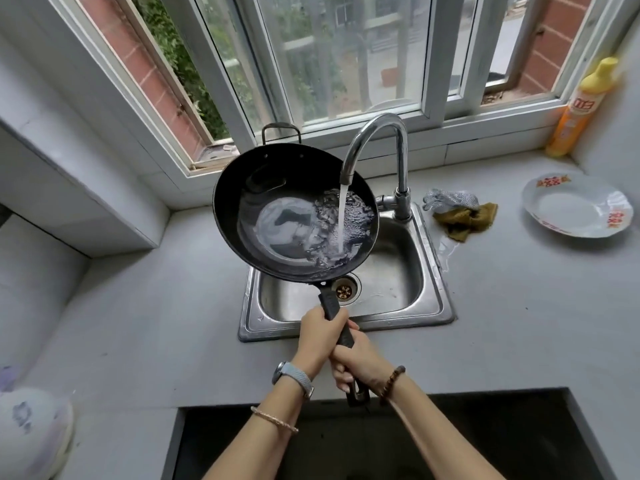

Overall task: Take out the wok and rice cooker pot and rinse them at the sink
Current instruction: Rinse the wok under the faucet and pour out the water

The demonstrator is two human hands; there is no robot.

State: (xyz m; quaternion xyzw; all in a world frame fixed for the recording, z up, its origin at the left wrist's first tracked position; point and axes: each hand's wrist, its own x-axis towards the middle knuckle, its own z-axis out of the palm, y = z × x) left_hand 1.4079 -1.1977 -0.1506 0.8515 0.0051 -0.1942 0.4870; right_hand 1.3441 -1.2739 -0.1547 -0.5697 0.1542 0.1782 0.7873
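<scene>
1. Both hands sit nearest, low in the middle. The left hand (320, 327) clenches the wok handle (332, 304) just below the pan. The right hand (358, 360) wraps its fingers (341, 375) round the handle's tail end. Neither hand is released.
2. Far left, at the edge of the table (156, 306), sits a white rounded thing with purplish marks (31, 427), too blurred to name. No rice cooker pot is clearly in view.
3. Left of centre, the wok (277, 188) is held in the air over the left part of the sink (398, 268), with its small loop handle toward the window. Water pools across its bottom.
4. The faucet (377, 133) arches over the wok's right side, and its stream (343, 216) lands on the right inner wall.
   - The pooled water adds weight, so a firm two-handed hold suits this step.
   - Rolling the pan slowly would carry the stream round the whole inner wall.
   - Tipping the low rim toward the drain (344, 291) would then empty it.
   - Holding that rim inside the sink's edge should stop water running onto the table.
5. Right of the sink lie a grey cloth and a brown cloth (464, 220), with a small puddle beside them.
6. Further right are a white plate (578, 206) and, in the corner, an orange bottle (581, 109). A gentle pour would spare them the splash.
</scene>
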